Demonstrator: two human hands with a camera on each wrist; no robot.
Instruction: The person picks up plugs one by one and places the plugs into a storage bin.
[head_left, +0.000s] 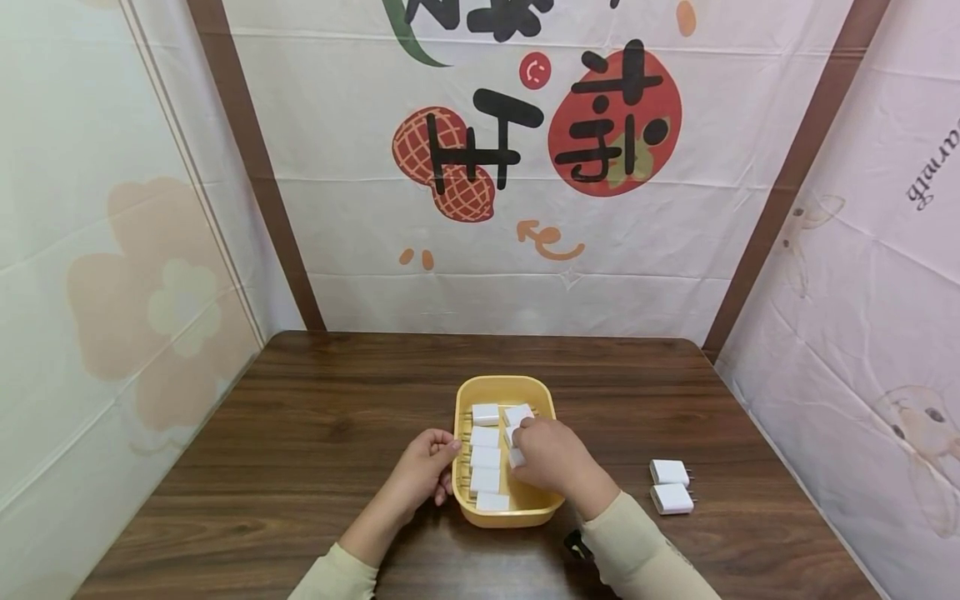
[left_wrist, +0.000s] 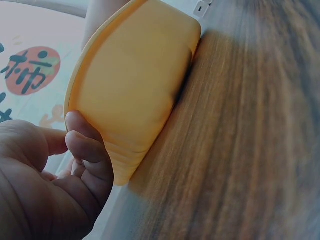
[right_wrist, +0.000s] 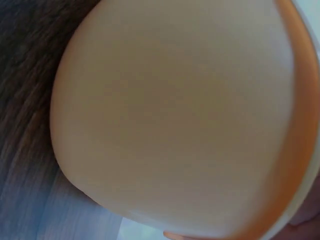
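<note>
A yellow plastic basket (head_left: 504, 381) stands on the table, with a column of several white charger plugs (head_left: 485, 458) along its left side, prongs facing left. My left hand (head_left: 420, 469) is at the left rim; the left wrist view shows thumb and fingers pinching the edge of the basket (left_wrist: 135, 75). Inside the right half, my right hand (head_left: 553, 456) reaches down with curled fingers on a white charger plug (head_left: 516, 457), partly covered by the hand. Farther back in that half lies another charger plug (head_left: 517, 414). The basket's outer wall (right_wrist: 170, 115) fills most of the right wrist view.
Two more white charger plugs (head_left: 671, 487) lie side by side on the brown wooden table (head_left: 360, 392), right of the basket. A small black object (head_left: 576, 545) shows beside the right sleeve. Printed cloth (head_left: 360, 300) hangs behind and on both sides.
</note>
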